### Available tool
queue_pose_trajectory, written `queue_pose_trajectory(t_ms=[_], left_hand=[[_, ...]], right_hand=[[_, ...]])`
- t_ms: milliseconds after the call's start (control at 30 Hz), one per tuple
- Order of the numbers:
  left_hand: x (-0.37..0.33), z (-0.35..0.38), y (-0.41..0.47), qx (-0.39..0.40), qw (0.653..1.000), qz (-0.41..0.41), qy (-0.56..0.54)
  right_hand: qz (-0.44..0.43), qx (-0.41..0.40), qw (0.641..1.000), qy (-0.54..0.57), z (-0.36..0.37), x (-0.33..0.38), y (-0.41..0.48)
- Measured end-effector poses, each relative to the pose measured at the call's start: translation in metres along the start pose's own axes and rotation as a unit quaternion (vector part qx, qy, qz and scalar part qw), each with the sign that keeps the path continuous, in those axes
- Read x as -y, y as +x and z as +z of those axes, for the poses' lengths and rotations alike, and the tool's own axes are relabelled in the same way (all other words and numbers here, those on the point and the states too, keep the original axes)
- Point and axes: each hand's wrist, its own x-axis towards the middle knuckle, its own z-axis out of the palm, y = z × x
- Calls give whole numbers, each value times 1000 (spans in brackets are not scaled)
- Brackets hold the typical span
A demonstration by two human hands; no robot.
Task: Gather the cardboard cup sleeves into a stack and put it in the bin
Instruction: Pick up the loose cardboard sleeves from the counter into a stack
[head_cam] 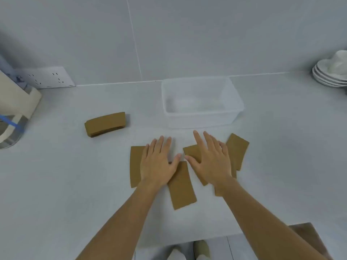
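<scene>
Several flat brown cardboard cup sleeves lie spread on the white counter in front of me. My left hand (157, 162) rests flat, fingers apart, over a sleeve at the left (134, 166) and the top of a middle sleeve (181, 186). My right hand (211, 160) lies flat over a sleeve (191, 152), with another sleeve (237, 149) just to its right. A separate stack of sleeves (105, 123) sits further left. The clear plastic bin (201, 120) stands empty just beyond my fingertips.
A wall socket (47, 77) and a cream appliance (16, 102) with a glass jug are at the far left. Stacked white saucers with a cup (331, 74) stand at the back right. The counter's front edge runs near my elbows.
</scene>
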Motion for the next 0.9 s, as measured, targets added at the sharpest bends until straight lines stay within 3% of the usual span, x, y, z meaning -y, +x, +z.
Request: queue_pose_trajectory(t_ms=[500,733,833,900], left_hand=[[5,11,-6,18,999,13,38],[0,-9,5,77,997,3,14],[-6,-29,9,54,996,-27,-65],[-13,-44,8,32,970,-68,-232]], right_hand=[[6,77,996,-35,7,4,-4],[106,127,981,98,-12,9,11],[151,121,963,188,-25,11,17],[165,108,940,279,-34,13,21]])
